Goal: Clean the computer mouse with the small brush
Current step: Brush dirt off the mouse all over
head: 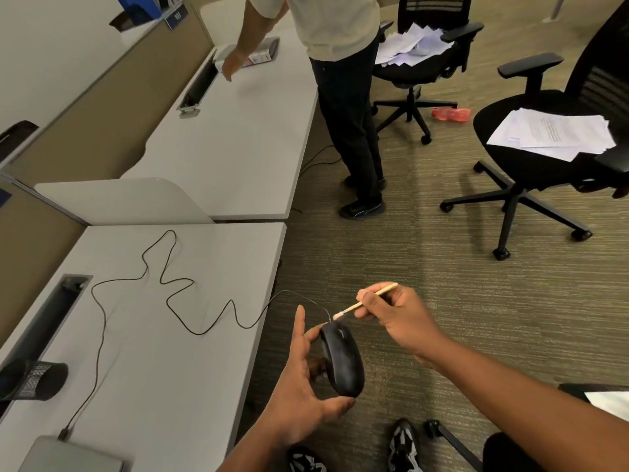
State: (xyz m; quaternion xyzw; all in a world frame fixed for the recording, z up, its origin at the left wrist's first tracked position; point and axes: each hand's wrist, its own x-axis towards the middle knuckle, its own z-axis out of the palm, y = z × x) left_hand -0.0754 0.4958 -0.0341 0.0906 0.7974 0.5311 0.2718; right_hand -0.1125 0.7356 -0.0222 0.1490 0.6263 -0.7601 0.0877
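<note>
fingers pinching thin wooden brush, glossy rounded mouse — cradled

worktop: pale grey laminate worktop, w/ dark cable slot
cup: black mesh pen cup near worktop's left edge, tipped on its side
laptop: grey closed laptop at near corner
chairs: 2 black swivel office chairs, loose white paper sheets on the seats
floor: olive-brown carpet; red plastic bottle lying under far chair
person: standing in pale shirt, dark trousers, at far worktop

left hand cupped with thumb extended, right hand in a pinching grip
</note>
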